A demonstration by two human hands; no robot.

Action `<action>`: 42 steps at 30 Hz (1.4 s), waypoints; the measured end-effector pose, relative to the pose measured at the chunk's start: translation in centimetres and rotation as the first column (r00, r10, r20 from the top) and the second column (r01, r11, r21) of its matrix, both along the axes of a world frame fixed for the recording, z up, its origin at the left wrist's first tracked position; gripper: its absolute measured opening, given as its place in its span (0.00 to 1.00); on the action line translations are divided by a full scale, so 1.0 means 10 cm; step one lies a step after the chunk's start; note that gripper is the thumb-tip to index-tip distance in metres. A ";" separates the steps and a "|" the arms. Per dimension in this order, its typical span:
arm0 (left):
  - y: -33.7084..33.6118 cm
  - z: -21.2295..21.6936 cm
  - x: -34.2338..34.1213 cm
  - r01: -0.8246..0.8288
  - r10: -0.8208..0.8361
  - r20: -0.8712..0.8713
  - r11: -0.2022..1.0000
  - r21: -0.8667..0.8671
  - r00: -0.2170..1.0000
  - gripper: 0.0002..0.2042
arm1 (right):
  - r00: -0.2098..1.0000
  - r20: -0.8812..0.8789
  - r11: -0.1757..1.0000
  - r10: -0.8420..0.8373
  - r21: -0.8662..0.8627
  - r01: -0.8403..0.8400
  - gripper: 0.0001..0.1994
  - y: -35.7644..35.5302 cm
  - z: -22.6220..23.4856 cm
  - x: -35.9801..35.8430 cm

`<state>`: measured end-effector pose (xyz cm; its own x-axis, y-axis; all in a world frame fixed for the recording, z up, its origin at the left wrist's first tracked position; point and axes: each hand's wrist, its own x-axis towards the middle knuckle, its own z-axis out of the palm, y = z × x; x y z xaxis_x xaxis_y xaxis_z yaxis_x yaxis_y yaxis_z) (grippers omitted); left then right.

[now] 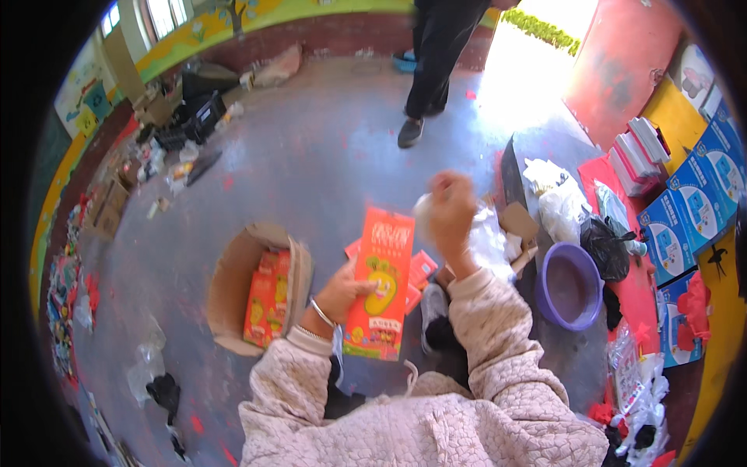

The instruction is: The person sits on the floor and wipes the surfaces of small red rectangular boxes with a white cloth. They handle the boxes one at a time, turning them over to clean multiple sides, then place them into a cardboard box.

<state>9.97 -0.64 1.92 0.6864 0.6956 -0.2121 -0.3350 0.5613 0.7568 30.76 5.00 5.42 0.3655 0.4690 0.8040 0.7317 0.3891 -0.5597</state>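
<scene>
We are holding a tall orange packet (381,284) upright in our left hand (342,294), fingers closed on its left edge about halfway down, thumb lying across its printed front. It is hanging above the grey floor (311,156), just right of an open cardboard box (233,288) that is lying on the floor with more orange packets (267,307) stacked inside it. Our right hand (450,212) is lifted higher, beside the packet's upper right corner, and is curled shut around a crumpled bit of clear plastic wrap (424,206); the hand is blurred, so we cannot tell the exact grip. Behind the held packet a few red and orange packets (420,272) are lying on the floor. To the right a purple basin (572,286) is sitting beside black and white plastic bags (580,222). At the far end of the floor another person's dark trouser legs (436,54) are standing near the bright doorway.
</scene>
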 end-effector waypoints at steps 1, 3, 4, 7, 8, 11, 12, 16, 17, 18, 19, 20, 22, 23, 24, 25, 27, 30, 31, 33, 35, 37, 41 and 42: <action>0.03 -0.04 0.03 0.052 -0.052 -0.040 0.998 0.018 0.998 0.31 | 0.988 0.086 0.991 0.127 0.033 -0.131 0.04 -0.04 -0.08 -0.16; 0.06 -0.13 0.12 0.106 -0.013 -0.196 0.874 0.473 0.980 0.31 | 0.825 0.497 0.961 0.270 -0.185 -0.204 0.11 0.02 -0.74 -0.40; 0.02 -0.10 0.01 0.120 0.070 -0.280 0.786 0.607 0.957 0.31 | 0.748 0.369 0.832 0.552 -0.306 -0.464 0.10 -0.18 -0.40 -0.64; 0.07 -0.34 -0.25 0.337 0.318 -0.432 0.313 0.888 0.844 0.32 | 0.542 0.275 0.606 0.794 -0.417 -0.677 0.07 -0.43 -0.07 -0.77; 0.03 -0.33 -0.19 0.134 0.110 -0.315 0.741 0.658 0.943 0.32 | 0.572 0.360 0.676 0.737 -0.408 -0.614 0.06 -0.36 -0.06 -0.69; -0.09 -0.14 0.02 0.089 -0.091 0.005 0.983 0.162 0.996 0.33 | 0.752 0.434 0.867 0.496 -0.295 -0.402 0.06 -0.04 -0.18 -0.28; -0.15 -0.08 0.04 0.111 -0.118 0.045 0.985 0.135 0.992 0.33 | 0.857 0.332 0.916 0.394 -0.222 -0.335 0.06 0.05 -0.23 -0.12; -0.14 0.06 -0.05 -0.080 0.066 0.082 0.979 0.187 0.994 0.31 | 0.891 -0.452 0.990 0.047 -0.096 -0.100 0.05 0.35 -0.48 0.44; -0.13 0.04 -0.12 -0.200 0.183 0.112 0.967 0.158 0.977 0.31 | 0.772 -0.629 0.958 0.096 -0.152 -0.243 0.06 0.31 -0.49 0.37; -0.13 0.04 -0.17 -0.284 0.267 0.128 0.948 0.143 0.955 0.31 | 0.620 -0.777 0.907 0.109 -0.178 -0.383 0.07 0.19 -0.40 0.29; -0.13 0.04 -0.21 -0.365 0.347 0.145 0.922 0.131 0.927 0.30 | 0.443 -0.892 0.839 0.087 -0.175 -0.516 0.07 0.12 -0.36 0.22; -0.10 0.06 -0.16 -0.395 0.373 0.159 0.908 0.137 0.914 0.30 | 0.436 -0.894 0.764 0.107 -0.207 -0.611 0.11 0.08 -0.38 0.22; -0.08 0.07 -0.11 -0.393 0.367 0.174 0.908 0.147 0.914 0.29 | 0.193 -0.973 0.531 0.125 -0.098 -0.842 0.13 -0.01 -0.46 0.03; -0.07 0.06 -0.10 -0.397 0.370 0.179 0.906 0.147 0.912 0.28 | 0.120 -0.989 0.465 0.085 -0.067 -0.883 0.16 -0.06 -0.38 -0.16; -0.10 0.04 -0.12 -0.402 0.376 0.187 0.906 0.131 0.908 0.28 | 0.044 -0.998 0.392 0.033 -0.028 -0.920 0.20 -0.18 -0.27 -0.35; -0.13 0.04 -0.15 -0.412 0.387 0.191 0.903 0.121 0.902 0.27 | 0.104 -0.981 0.346 0.163 -0.041 -0.937 0.20 -0.35 -0.11 -0.44; -0.14 0.11 -0.18 -0.382 0.362 0.150 0.912 0.147 0.920 0.27 | 0.179 -0.925 0.271 0.335 -0.088 -0.959 0.20 -0.52 0.07 -0.47; -0.08 0.10 -0.13 -0.337 0.320 0.123 0.927 0.167 0.940 0.26 | 0.121 -0.948 0.105 0.294 -0.093 -0.990 0.19 -0.32 -0.08 -0.32; -0.06 0.06 -0.13 -0.331 0.315 0.115 0.929 0.167 0.942 0.26 | 0.109 -0.947 0.099 0.302 -0.083 -0.992 0.18 -0.31 -0.12 -0.31; -0.06 0.02 -0.16 -0.306 0.283 0.140 0.933 0.189 0.949 0.26 | 0.082 -0.949 0.081 0.304 -0.060 -0.995 0.18 -0.35 -0.01 -0.34; -0.10 0.09 -0.24 -0.277 0.244 0.233 0.953 0.123 0.941 0.26 | 0.042 -0.962 0.097 0.268 -0.017 -0.995 0.16 -0.32 0.08 -0.41; -0.17 0.25 -0.23 -0.188 0.189 0.423 0.981 -0.045 0.886 0.26 | 0.032 -0.968 0.177 0.248 0.013 -0.984 0.15 -0.35 0.22 -0.37; -0.11 0.05 -0.19 -0.052 0.189 0.410 0.945 -0.323 0.892 0.26 | 0.071 -0.958 0.269 0.276 0.006 -0.963 0.12 -0.26 0.09 -0.31; -0.11 -0.04 -0.19 -0.032 0.145 0.344 0.949 -0.314 0.928 0.25 | 0.057 -0.968 0.335 0.245 0.030 -0.942 0.11 -0.22 -0.02 -0.34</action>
<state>8.06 -1.70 1.53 0.6935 0.7001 -0.1699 -0.6099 0.6961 0.3787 27.38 2.75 5.19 -0.1544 0.9782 -0.1392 -0.5107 -0.1996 -0.8363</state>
